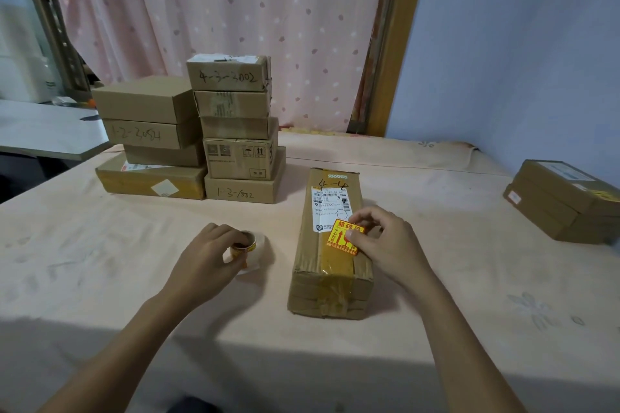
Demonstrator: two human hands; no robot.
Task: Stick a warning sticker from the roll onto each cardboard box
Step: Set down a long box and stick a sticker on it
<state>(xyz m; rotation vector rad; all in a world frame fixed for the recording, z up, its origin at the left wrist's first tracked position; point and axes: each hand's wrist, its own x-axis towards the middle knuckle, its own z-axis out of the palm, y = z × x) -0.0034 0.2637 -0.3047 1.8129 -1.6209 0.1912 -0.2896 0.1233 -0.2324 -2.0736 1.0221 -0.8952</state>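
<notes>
Labelling looks early: right hand (385, 245) pinches a yellow warning sticker (339, 238) against the long box (330, 278) near the bed's (100, 261) front edge, left hand (204, 258) grips the roll (244, 245). Far-left stacked boxes (201, 144) appear unstickered.

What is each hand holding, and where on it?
Left hand grips the sticker roll around its side. Right hand pinches the warning sticker at its right edge, over the long box.

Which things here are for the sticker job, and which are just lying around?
Job: left hand, roll, right hand, sticker, long box, stacked boxes, boxes at right.
Lying about: curtain, grey table.
</notes>
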